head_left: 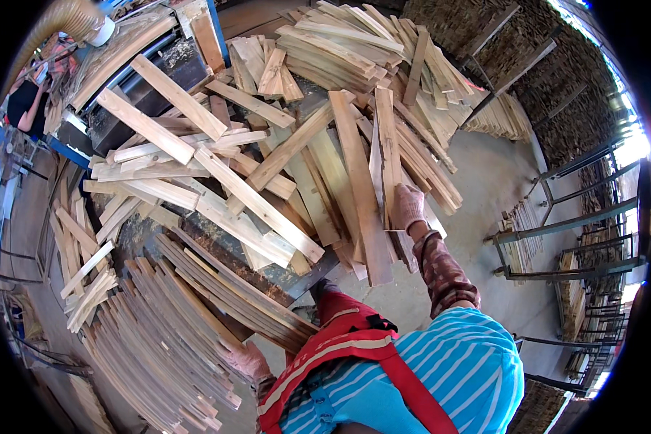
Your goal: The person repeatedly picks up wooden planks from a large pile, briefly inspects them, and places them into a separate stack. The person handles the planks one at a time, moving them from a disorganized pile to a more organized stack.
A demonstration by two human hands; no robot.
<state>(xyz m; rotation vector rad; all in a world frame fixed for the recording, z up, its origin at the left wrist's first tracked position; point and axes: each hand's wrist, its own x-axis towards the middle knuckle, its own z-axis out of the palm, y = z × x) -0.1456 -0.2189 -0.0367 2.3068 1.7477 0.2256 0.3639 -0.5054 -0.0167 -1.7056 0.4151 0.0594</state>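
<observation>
My right hand (410, 206), in a pale pinkish work glove, is closed around the near end of a wooden board (388, 137). That board points away from me at the right side of a loose heap. Just left of it lies another long brown board (362, 195), its near end overhanging the table edge. My left hand (247, 360), also gloved, is low beside the ends of a stack of long greyish boards (173, 340). Its fingers look stretched out toward them, with nothing visibly gripped; part of the hand is blurred.
Many loose boards (246, 202) cross each other on a dark table (141, 235). Bigger board piles (340, 43) stand behind it. A machine (123, 58) with a ribbed hose (58, 22) and another person (27, 101) are at far left. Metal racks (571, 224) stand at right.
</observation>
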